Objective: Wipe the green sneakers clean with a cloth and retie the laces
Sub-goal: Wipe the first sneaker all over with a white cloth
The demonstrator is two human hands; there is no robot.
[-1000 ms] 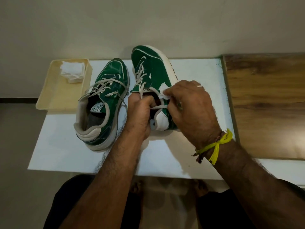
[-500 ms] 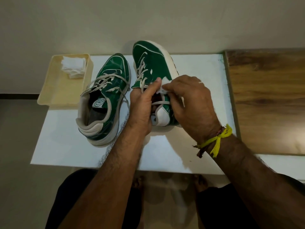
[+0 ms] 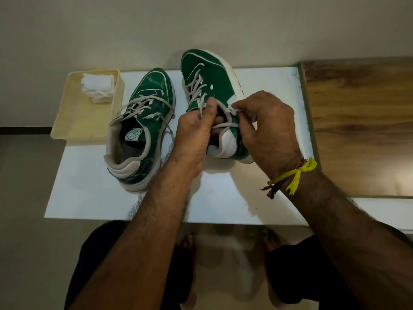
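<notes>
At the far left of the white table [image 3: 89,193], a cream plastic tray [image 3: 73,121] holds one thing only, a crumpled white cloth [image 3: 97,87] bunched in its far corner; it lies untouched, so the wiping seems done or set aside. Next comes the left green sneaker [image 3: 143,128], flat on the table with its grey laces slack and untied across the tongue. Beside it the left hand [image 3: 194,135] has changed its hold in the last second: from a closed fist at the collar, its thumb now stands straight up along the tongue of the right green sneaker [image 3: 212,86], pinning the lace [image 3: 225,125] there while the other fingers curl into the shoe's opening. That sneaker is propped with its toe toward the wall. The right hand [image 3: 268,133] has its fingers drawn narrow, pinching a lace end at the collar and pulling it across. Judging from this, a knot is being formed on the right shoe, and the left shoe is yet to be tied. A wooden surface [image 3: 362,121] adjoins on the right.
</notes>
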